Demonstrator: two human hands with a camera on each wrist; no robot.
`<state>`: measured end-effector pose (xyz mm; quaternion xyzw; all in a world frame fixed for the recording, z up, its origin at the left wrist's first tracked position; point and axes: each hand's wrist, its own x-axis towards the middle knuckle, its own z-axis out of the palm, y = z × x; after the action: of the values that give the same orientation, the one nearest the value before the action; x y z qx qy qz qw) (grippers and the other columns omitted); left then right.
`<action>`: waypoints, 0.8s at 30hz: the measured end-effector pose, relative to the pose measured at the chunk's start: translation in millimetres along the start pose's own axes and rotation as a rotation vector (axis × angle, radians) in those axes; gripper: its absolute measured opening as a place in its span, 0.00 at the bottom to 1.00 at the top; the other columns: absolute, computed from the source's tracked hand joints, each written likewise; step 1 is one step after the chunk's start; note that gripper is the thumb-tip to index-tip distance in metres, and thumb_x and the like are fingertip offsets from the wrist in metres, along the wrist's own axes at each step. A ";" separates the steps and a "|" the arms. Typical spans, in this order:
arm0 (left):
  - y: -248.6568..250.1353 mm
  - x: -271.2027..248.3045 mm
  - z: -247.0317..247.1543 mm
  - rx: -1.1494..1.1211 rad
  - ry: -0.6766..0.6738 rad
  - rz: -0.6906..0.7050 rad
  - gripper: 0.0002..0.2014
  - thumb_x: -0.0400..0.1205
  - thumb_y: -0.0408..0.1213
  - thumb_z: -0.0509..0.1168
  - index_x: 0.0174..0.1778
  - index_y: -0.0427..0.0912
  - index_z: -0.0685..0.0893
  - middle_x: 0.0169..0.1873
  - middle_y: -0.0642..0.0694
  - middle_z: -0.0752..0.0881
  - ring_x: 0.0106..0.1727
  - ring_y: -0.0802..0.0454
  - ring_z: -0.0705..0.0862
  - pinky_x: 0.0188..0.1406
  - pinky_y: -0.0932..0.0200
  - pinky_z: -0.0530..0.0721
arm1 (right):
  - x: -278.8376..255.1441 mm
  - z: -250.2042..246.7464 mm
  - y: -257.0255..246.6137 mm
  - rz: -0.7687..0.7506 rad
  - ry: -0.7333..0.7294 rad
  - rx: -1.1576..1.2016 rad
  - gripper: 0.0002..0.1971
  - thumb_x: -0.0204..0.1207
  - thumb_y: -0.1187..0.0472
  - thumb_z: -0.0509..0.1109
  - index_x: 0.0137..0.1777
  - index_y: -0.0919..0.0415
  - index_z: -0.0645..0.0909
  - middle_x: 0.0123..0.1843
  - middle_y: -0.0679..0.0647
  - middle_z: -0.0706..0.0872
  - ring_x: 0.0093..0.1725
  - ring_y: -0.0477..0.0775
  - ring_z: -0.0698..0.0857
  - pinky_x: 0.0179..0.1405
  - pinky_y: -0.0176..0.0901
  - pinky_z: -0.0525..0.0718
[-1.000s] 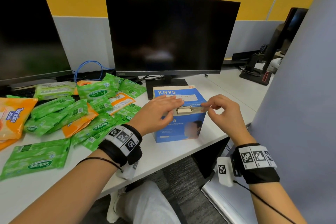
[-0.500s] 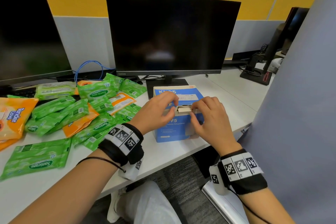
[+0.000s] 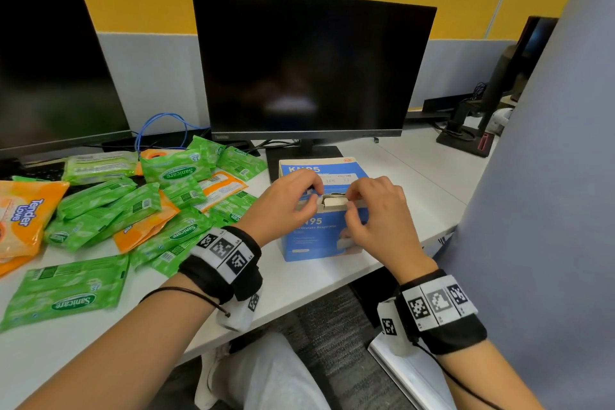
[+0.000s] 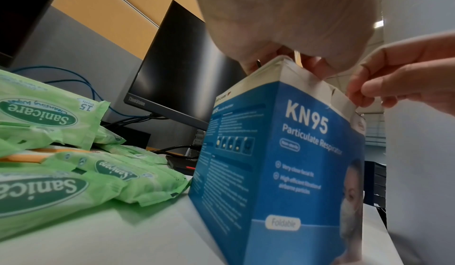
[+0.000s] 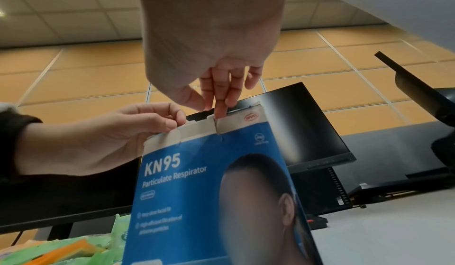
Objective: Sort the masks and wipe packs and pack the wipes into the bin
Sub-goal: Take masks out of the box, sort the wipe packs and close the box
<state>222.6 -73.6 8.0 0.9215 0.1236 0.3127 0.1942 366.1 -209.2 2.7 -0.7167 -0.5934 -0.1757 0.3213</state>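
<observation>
A blue mask box point(image 3: 319, 236) stands upright on the white surface point(image 3: 299, 283), just in front of the middle monitor point(image 3: 309, 60). Both hands work at its top edge. The left hand point(image 3: 283, 206) pinches the pale strip along the box's top left between thumb and curled fingers. The right hand point(image 3: 379, 213) pinches the torn flap point(image 5: 234, 122) at the top right, fingertips point(image 5: 221, 109) pressed into the opening (a slit shows between the two hands). To the left of the box lies a loose heap of green wipe packs point(image 3: 109, 210), with a few orange wipe packs point(image 3: 20, 220) mixed in and at the far left.
</observation>
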 end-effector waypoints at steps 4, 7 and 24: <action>-0.7 -0.7 -1.0 0.002 -0.002 0.009 0.04 0.81 0.34 0.62 0.49 0.43 0.79 0.47 0.49 0.82 0.50 0.55 0.80 0.52 0.55 0.81 | -0.3 4.7 -4.0 0.025 0.013 0.032 0.03 0.74 0.59 0.64 0.46 0.55 0.77 0.42 0.44 0.83 0.45 0.46 0.75 0.48 0.40 0.67; -1.0 0.9 -0.6 0.006 -0.004 0.006 0.04 0.81 0.34 0.62 0.50 0.43 0.79 0.47 0.49 0.82 0.50 0.55 0.79 0.52 0.56 0.81 | 1.5 5.2 -1.9 0.127 0.007 0.272 0.04 0.76 0.62 0.66 0.49 0.54 0.78 0.45 0.43 0.84 0.47 0.45 0.79 0.53 0.43 0.74; -4.8 5.1 2.7 0.007 0.011 -0.022 0.04 0.78 0.31 0.62 0.47 0.43 0.79 0.44 0.51 0.81 0.47 0.57 0.78 0.47 0.68 0.75 | 1.1 11.6 0.5 0.076 0.029 0.165 0.04 0.77 0.55 0.66 0.46 0.51 0.82 0.39 0.41 0.84 0.43 0.43 0.77 0.49 0.42 0.74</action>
<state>227.8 -68.3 6.7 0.9189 0.1361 0.3154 0.1938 365.3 -200.7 -5.2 -0.7071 -0.5736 -0.1246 0.3942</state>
